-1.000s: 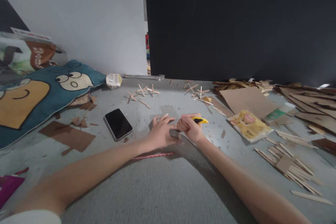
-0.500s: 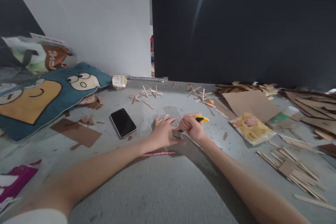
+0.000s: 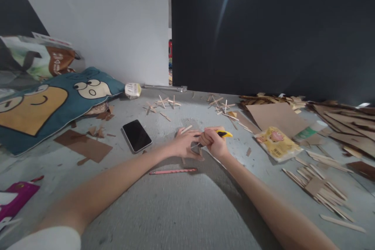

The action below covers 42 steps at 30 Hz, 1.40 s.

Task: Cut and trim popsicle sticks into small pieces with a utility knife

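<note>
My right hand [image 3: 215,141] is closed around a yellow-and-black utility knife [image 3: 225,133], whose yellow end sticks out past the fist. Its blade is hidden by my fingers. Just to the left, my left hand [image 3: 187,143] presses down on the table with its fingers and thumb curved apart. A thin wooden stick [image 3: 186,129] shows from under it and seems held down there. The two hands nearly touch at the fingertips. Nearer to me lies a pink pencil [image 3: 172,171].
A phone [image 3: 136,136] and brown card pieces [image 3: 84,146] lie to the left, before a teal cushion [image 3: 55,105]. Crossed sticks [image 3: 173,102] lie farther back. Rightward are a yellow packet [image 3: 277,143], loose wooden sticks [image 3: 331,195] and stacked brown sheets [image 3: 351,125]. A magenta object [image 3: 22,197] sits at left.
My left hand has shifted slightly, so more of the stick and the pink pencil shows. My right hand keeps its grip on the utility knife. The view has turned a little.
</note>
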### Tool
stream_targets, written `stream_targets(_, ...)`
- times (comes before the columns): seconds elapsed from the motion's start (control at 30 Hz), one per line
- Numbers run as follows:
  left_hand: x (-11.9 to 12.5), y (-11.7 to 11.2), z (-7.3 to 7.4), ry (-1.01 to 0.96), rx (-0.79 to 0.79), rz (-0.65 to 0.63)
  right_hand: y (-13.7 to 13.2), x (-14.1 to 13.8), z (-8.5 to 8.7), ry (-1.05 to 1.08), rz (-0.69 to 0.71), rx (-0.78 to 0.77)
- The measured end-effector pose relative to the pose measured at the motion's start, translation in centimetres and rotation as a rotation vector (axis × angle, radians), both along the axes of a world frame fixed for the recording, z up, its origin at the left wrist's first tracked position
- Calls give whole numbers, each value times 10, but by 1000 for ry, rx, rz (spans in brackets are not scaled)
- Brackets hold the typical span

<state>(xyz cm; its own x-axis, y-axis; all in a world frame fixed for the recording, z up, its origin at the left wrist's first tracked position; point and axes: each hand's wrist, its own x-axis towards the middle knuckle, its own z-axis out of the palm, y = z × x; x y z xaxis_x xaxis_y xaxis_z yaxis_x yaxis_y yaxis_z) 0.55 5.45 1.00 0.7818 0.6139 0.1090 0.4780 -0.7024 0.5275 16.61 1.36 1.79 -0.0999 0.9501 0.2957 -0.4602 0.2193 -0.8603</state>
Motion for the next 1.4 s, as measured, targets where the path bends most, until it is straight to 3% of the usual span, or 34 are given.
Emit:
stream_targets(0.13,1,-4,0,-43,-17,51,1,1,1,-14,34,-8)
stream_targets(0.33,-6,4,6,23,-34,-33,0,-2,4,-56,95,-13)
stream_targets(0.4,-6,-1,3,18,-24,2,0,-3,3,-55,89,-10)
stream_targets(0.57,-1,-25,-11,-68,12,251,0,-4,-3,-50,63,-2)
stream_targets(0.63,0,-25,-10,-63,1,224,0,-5,-5,-45,53,-5)
stream_targets(0.8,-4,0,1,88,-73,-17,0,-5,-7,-35,32,-13)
stream_targets(1.07,-4,-3,-12,80,2,77,1,-4,-6,-8,18,-19)
stream_targets(1.4,-9,-8,-11,-2,-4,94,5,-12,-3,29,32,-31)
